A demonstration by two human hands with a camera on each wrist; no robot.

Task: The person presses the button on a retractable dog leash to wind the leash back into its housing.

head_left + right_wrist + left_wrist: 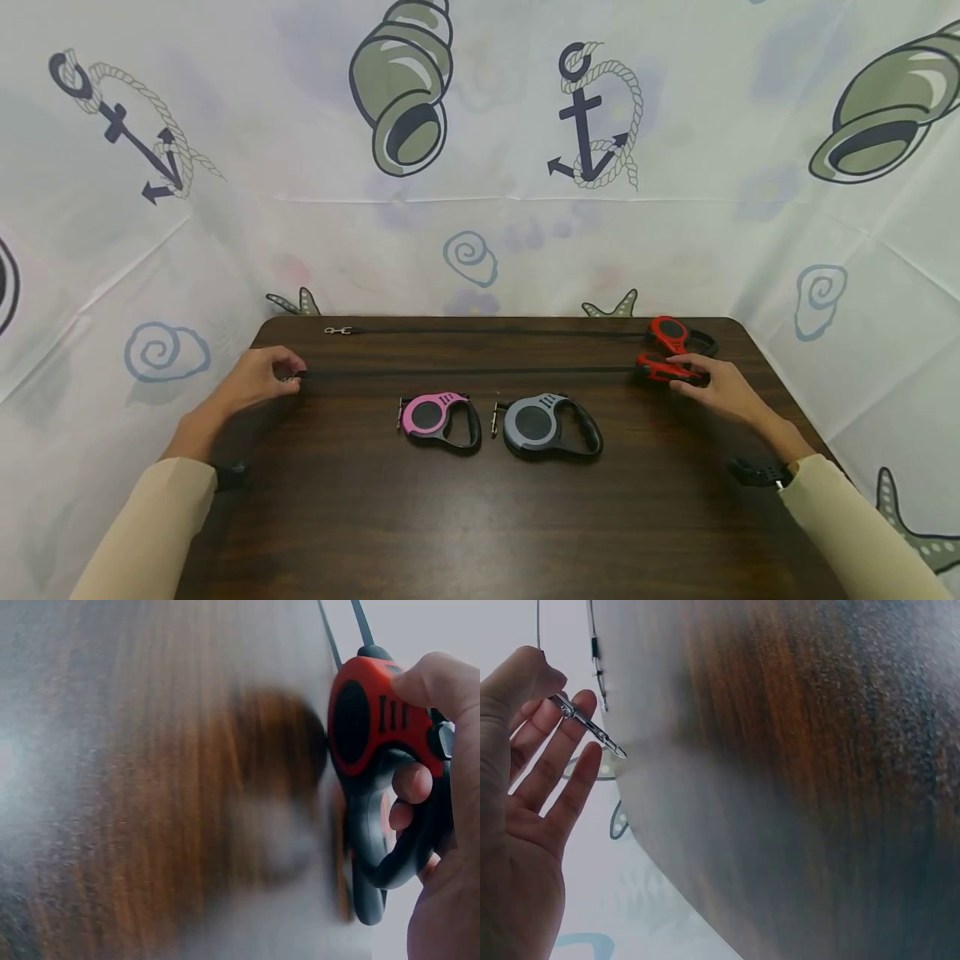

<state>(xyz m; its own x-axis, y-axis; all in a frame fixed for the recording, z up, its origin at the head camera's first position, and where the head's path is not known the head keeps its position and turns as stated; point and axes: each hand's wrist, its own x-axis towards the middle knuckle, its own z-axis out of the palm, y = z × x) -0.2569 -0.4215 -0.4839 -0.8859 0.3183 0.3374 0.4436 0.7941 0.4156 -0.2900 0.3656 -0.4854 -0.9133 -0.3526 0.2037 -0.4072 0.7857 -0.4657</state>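
My left hand [258, 379] pinches the end of a black leash strap [465, 371] between thumb and fingertips, at the left of the table. Its silver metal clip [589, 724] juts from the fingers in the left wrist view. At the strap's other end, my right hand [716, 387] holds a red and black retractable leash [386, 731]. The thumb lies on its red casing and fingers curl through the black handle loop. Between the hands the strap runs straight and level. A second red retractable leash [670, 335] lies just behind, its strap drawn out leftward to a silver clip [338, 331].
Nearer on the dark wooden table [465, 525] lie a pink retractable leash [427, 415] and a grey retractable leash [534, 423], side by side, clips at their left. A white cloth [510, 250] with anchors and shells hangs behind and at both sides.
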